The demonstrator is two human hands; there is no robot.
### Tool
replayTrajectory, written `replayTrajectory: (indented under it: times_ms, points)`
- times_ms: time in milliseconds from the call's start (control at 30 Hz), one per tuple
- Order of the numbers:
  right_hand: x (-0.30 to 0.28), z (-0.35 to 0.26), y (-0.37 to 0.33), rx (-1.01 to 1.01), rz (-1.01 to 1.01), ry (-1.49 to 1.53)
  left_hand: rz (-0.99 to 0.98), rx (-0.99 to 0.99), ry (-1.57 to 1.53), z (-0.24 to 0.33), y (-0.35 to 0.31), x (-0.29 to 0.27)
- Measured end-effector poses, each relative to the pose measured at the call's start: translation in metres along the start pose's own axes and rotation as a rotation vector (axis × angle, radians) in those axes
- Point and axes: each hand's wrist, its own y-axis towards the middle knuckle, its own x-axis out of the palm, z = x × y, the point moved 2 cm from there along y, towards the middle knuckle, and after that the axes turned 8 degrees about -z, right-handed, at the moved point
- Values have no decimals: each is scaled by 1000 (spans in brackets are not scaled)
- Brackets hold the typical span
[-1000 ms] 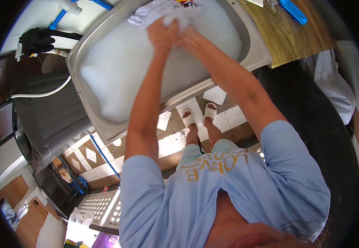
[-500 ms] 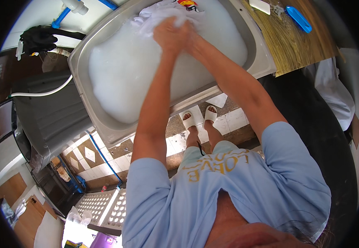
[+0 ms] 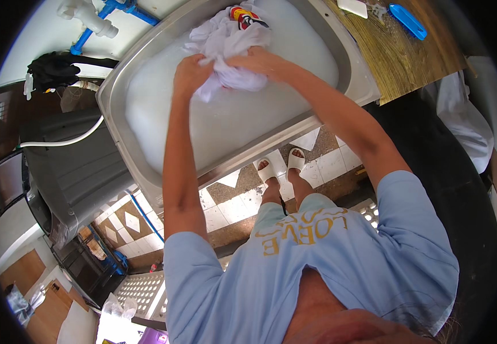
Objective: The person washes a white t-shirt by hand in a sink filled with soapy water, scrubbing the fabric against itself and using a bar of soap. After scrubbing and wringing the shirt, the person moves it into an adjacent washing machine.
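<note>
A bunched white cloth [image 3: 234, 46] with a red, yellow and black printed patch lies wet in a steel sink [image 3: 347, 63] of cloudy, sudsy water. On its left edge my left hand [image 3: 192, 74] is closed, the fingers gripping a fold. My right hand [image 3: 261, 63] reaches across from the right, its fingers closed on the cloth's middle. Part of the cloth hangs below both hands into the water. Some fingertips are hidden in the folds.
Right of the sink, a wood-patterned board [image 3: 397, 63] carries a blue brush-like item [image 3: 407, 22] and a white block [image 3: 352, 7]. Blue and white pipes [image 3: 91, 20], a black cloth [image 3: 53, 70] and a white hose [image 3: 68, 142] are on the left. A tiled floor [image 3: 234, 206] shows below.
My hands, pressed together on the cloth before, have moved apart. The left went left and down, while the cloth now spreads lower between them. The view has shifted slightly.
</note>
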Motion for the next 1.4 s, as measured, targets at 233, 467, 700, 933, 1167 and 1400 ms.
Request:
replayTrajectory:
  times_ms: [233, 467, 700, 933, 1167, 1400]
  points:
    - [-63, 3, -21, -175, 449, -575, 163, 520, 149, 65, -36, -11]
    - [-49, 26, 17, -184, 208, -732, -422, 206, 118, 58, -30, 7]
    - [-69, 36, 26, -326, 349, -703, 45, 450, 522, 80, -34, 12]
    - [-83, 4, 26, -212, 370, -526, -368, -47, -13, 65, -17, -26]
    - [-60, -7, 100, -88, 163, -773, 201, -131, 279, 41, 16, 16]
    - [-93, -10, 111, -490, -85, 236, -207, -276, 160, 17, -1, 30]
